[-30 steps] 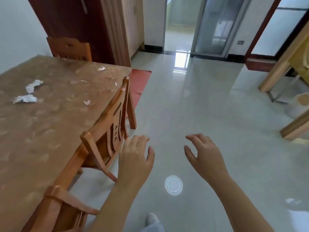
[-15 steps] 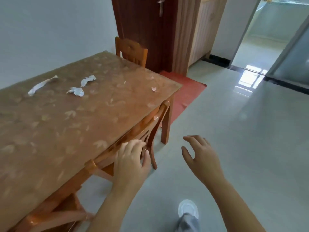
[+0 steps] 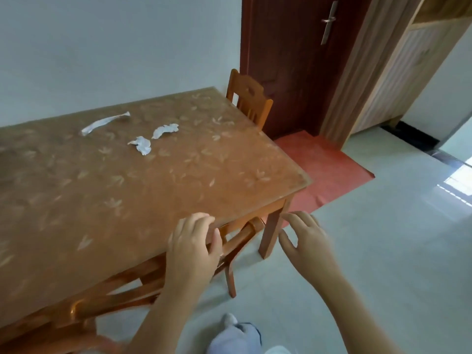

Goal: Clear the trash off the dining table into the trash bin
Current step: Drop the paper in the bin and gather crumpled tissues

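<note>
This is looking like the dining corner of a home. A wooden dining table (image 3: 158, 190) under a clear leaf-patterned cover is standing against a plain pale wall (image 3: 115, 47), with matching wooden chairs tucked in: one chair (image 3: 249, 99) at the far end, another (image 3: 237, 241) pushed under the near edge. A dark red door (image 3: 293, 65) with a metal handle (image 3: 328, 21) is sitting closed behind the table, a red mat (image 3: 324, 167) lying before it. Glossy pale floor tiles (image 3: 383, 251) are reflecting daylight from an opening at the right.
</note>
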A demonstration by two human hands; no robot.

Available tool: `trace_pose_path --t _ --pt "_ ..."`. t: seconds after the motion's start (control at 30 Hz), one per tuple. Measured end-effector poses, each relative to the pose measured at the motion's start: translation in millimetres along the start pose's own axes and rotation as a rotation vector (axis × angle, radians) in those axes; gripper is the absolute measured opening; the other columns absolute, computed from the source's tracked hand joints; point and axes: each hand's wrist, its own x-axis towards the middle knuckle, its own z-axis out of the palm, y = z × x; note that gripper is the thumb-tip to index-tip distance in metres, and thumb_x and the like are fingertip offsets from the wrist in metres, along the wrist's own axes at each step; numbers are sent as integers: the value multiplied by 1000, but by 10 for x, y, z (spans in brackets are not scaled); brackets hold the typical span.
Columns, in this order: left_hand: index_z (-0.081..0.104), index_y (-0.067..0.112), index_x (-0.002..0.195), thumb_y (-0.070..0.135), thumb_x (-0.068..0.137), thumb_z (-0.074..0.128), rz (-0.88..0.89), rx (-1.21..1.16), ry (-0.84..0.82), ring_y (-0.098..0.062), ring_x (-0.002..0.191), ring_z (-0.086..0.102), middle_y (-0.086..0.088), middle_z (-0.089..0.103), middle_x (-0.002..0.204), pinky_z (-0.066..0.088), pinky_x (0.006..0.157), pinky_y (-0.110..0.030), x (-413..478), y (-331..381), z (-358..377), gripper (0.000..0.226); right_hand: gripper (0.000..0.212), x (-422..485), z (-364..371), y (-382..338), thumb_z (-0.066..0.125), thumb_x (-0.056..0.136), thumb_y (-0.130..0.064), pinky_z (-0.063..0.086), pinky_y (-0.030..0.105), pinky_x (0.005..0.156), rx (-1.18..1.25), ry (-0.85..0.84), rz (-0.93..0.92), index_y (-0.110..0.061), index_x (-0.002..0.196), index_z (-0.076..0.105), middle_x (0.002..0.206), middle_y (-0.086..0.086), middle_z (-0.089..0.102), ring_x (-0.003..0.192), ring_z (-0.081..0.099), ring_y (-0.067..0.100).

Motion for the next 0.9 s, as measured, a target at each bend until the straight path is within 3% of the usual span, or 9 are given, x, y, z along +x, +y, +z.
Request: trace_pose_path --t 0.43,0.63,0.8,0.9 --pt "64 1 93 7 79 63 -168 97 208 -30 86 62 -13 67 94 51 76 -41 1584 -654 629 15 26 2253 571 100 58 83 -21 48 38 78 -19 -151 -248 -15 108 59 100 4 63 96 56 25" --pt "64 -1 90 2 73 66 -321 178 261 -31 83 62 -13 67 89 53 74 -40 1842 -1034 795 17 26 2949 1015 -19 53 85 -24 46 36 81 -17 -291 -384 -17 110 57 102 2 61 97 54 23" --pt "64 -1 89 1 72 66 -492 252 362 -36 81 62 -15 67 88 51 78 -52 2198 -1367 1019 16 30 3691 1558 -224 51 87 -25 44 37 84 -7 -397 -546 -14 114 56 105 4 60 101 52 25" --pt "64 2 90 6 75 64 -593 318 383 -35 79 61 -13 67 90 52 76 -45 2435 -1563 1163 16 30 4134 1899 -378 53 86 -23 45 39 81 41 -456 -622 -14 114 56 105 7 60 99 53 28"
